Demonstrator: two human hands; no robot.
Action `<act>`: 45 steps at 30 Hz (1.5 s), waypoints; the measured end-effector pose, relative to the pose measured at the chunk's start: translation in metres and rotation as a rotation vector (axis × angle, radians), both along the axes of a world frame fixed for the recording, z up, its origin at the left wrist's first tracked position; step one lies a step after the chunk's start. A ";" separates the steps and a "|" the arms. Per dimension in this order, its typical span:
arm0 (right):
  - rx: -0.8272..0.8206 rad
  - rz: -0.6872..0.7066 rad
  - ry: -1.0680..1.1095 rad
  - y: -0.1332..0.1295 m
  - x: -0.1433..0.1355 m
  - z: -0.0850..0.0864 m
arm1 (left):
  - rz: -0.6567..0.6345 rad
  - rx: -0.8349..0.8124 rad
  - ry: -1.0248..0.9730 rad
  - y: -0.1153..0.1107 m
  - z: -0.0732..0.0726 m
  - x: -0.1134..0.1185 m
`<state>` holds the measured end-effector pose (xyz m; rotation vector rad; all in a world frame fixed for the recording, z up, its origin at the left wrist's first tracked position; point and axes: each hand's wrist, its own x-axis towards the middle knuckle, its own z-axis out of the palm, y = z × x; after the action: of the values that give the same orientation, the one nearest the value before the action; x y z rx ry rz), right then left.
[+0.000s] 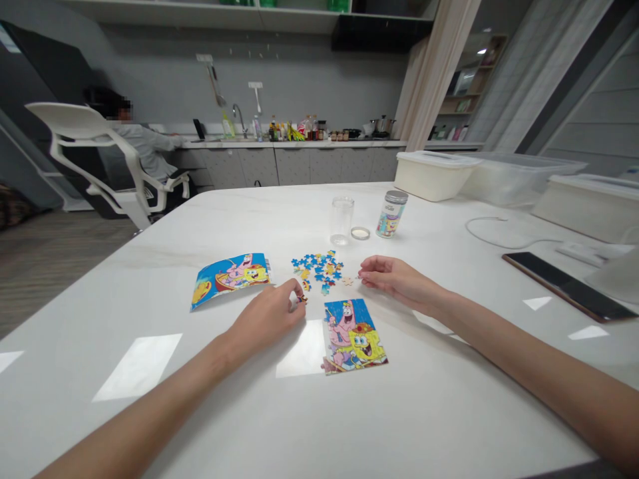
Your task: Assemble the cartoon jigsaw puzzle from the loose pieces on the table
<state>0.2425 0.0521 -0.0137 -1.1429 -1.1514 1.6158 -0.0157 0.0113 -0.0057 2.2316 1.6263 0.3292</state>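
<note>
My left hand (272, 311) pinches a small dark-and-coloured puzzle piece (302, 300) just above the table. Across from it, my right hand (392, 281) has its fingertips closed on what looks like a small pale puzzle piece, mostly hidden by the fingers. Between and beyond the hands lies a pile of loose puzzle pieces (319, 267), mainly blue and yellow. A partly assembled cartoon puzzle (355, 336) lies flat nearer to me, its left edge uneven. To the left of my left hand is a curled picture sheet (232, 278) showing the same pink and yellow characters.
Behind the pieces stand a clear jar (341, 221), a metal-rimmed lid (360, 233) and a printed can (392, 214). A phone (566, 283), a cable and lidded boxes (434, 176) are at the right. A person sits in a white chair (94, 143) at the back left.
</note>
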 end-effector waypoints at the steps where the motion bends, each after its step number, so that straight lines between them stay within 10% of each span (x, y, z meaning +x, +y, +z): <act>1: 0.000 0.008 0.003 0.000 0.000 0.000 | 0.002 -0.002 0.001 0.000 0.000 0.000; 45: 0.034 0.008 -0.025 0.000 0.001 0.000 | 0.027 -0.013 0.017 0.000 -0.001 -0.001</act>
<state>0.2431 0.0518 -0.0136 -1.1414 -1.1968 1.5865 -0.0163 0.0116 -0.0068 2.2099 1.6640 0.3067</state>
